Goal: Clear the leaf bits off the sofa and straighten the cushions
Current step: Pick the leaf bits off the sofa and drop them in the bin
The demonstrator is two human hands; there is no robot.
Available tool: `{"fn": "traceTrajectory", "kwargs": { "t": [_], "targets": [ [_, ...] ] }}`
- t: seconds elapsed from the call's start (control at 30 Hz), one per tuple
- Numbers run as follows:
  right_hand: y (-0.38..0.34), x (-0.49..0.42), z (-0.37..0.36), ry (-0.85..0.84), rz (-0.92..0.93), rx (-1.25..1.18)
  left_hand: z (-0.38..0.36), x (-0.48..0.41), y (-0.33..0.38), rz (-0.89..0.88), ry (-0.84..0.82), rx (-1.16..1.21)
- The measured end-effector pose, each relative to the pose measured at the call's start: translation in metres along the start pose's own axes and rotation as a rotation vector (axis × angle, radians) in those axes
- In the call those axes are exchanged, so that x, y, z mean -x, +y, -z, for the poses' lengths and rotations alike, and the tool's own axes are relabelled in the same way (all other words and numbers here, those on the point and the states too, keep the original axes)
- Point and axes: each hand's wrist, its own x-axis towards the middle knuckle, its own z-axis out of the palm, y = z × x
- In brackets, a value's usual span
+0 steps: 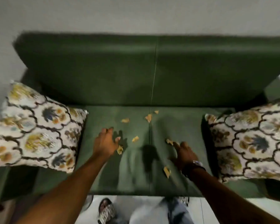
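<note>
Several dry yellow-brown leaf bits lie scattered on the seat of the green sofa. One leaf bit sits right beside my left hand, whose fingers are spread above the seat with nothing in them. Another leaf bit lies at the fingertips of my right hand, which rests flat on the seat and wears a watch. More bits lie farther back near the seat seam, and one lies near my right wrist. A patterned cushion leans on the left armrest, another cushion on the right.
The sofa's backrest stands against a pale wall. In front of the seat edge is a light floor with my feet in patterned slippers. The image is slightly blurred.
</note>
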Motion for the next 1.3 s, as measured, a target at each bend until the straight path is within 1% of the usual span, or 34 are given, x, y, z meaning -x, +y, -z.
{"fn": "traceTrajectory", "kwargs": {
  "t": [0.03, 0.07, 0.13, 0.2, 0.23, 0.3, 0.43, 0.5, 0.53, 0.6, 0.7, 0.73, 0.83, 0.9, 0.97, 1.07, 1.13, 1.23, 1.3],
  "targets": [
    [0.014, -0.006, -0.034, -0.062, -0.069, -0.025, -0.03, -0.001, -0.017, 0.065, -0.061, -0.006],
    [0.023, -0.015, -0.059, -0.084, -0.118, -0.073, -0.054, -0.007, -0.029, 0.118, -0.072, 0.013],
    [0.039, -0.03, -0.111, -0.158, -0.157, -0.126, -0.104, -0.014, -0.053, 0.229, -0.101, 0.08],
    [0.046, -0.047, -0.146, -0.15, -0.165, -0.171, -0.139, -0.026, -0.06, 0.308, -0.076, 0.206],
    [0.049, -0.053, -0.156, -0.107, -0.152, -0.183, -0.151, -0.033, -0.061, 0.314, -0.053, 0.267],
    [0.051, -0.06, -0.173, -0.037, -0.124, -0.219, -0.174, -0.042, -0.061, 0.338, -0.042, 0.35],
    [0.056, -0.061, -0.182, -0.038, -0.026, -0.281, -0.196, -0.042, -0.058, 0.387, 0.055, 0.443],
    [0.06, -0.063, -0.169, 0.061, -0.03, -0.402, -0.197, -0.034, -0.056, 0.39, 0.081, 0.534],
    [0.061, -0.066, -0.158, 0.11, -0.057, -0.462, -0.196, -0.03, -0.054, 0.396, 0.065, 0.563],
    [0.064, -0.079, -0.139, 0.177, -0.084, -0.537, -0.193, -0.023, -0.052, 0.366, 0.02, 0.528],
    [0.062, -0.115, -0.111, 0.167, -0.056, -0.451, -0.188, -0.02, -0.044, 0.277, -0.069, 0.473],
    [0.062, -0.128, -0.106, 0.158, -0.056, -0.4, -0.185, -0.02, -0.037, 0.232, -0.063, 0.444],
    [0.064, -0.159, -0.098, 0.142, 0.0, -0.238, -0.179, -0.033, -0.011, -0.001, 0.009, 0.338],
    [0.068, -0.165, -0.101, 0.126, 0.015, -0.167, -0.178, -0.047, 0.006, -0.077, 0.043, 0.288],
    [0.074, -0.164, -0.107, 0.143, -0.01, -0.121, -0.184, -0.062, 0.015, -0.08, 0.041, 0.259],
    [0.077, -0.156, -0.114, 0.148, 0.035, -0.024, -0.194, -0.073, 0.02, -0.053, -0.005, 0.214],
    [0.07, -0.154, -0.111, 0.179, 0.066, -0.103, -0.199, -0.073, 0.018, -0.078, -0.014, 0.213],
    [0.039, -0.162, -0.095, 0.245, 0.126, -0.318, -0.202, -0.065, 0.011, -0.101, 0.015, 0.277],
    [0.009, -0.182, -0.083, 0.289, 0.223, -0.278, -0.204, -0.056, 0.006, -0.066, 0.032, 0.353]
  ]
}}
